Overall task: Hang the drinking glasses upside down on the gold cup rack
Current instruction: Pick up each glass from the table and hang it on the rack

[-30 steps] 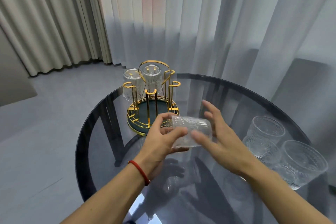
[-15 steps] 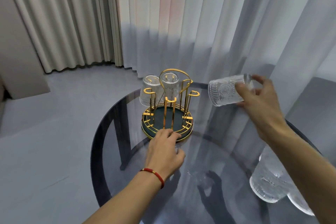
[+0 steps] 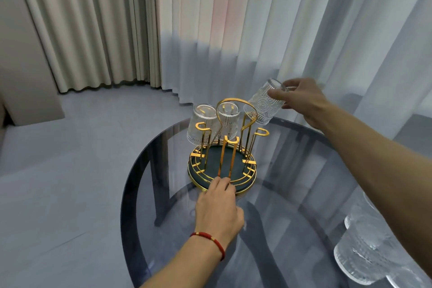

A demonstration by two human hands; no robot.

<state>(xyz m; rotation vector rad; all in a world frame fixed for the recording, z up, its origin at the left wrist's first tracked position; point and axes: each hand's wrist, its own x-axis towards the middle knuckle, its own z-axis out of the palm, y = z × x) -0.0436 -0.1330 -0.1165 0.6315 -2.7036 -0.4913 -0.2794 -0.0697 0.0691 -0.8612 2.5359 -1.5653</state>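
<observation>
Pale curtains hang behind a round smoked-glass table [image 3: 304, 194], where the gold cup rack [image 3: 222, 161] stands toward the far side with two drinking glasses [image 3: 202, 124] already hung upside down on its far-left pegs. The left hand [image 3: 218, 208] rests fingertips curled on the rack's near rim, apparently steadying it, while the right hand [image 3: 301, 100] grips a third embossed glass [image 3: 263, 105] by its base, tilted mouth-down just above a far-right peg. That glass is not yet seated, near pegs stand bare, and more glasses [image 3: 367, 250] wait at the near right, so roughly half seems left.
</observation>
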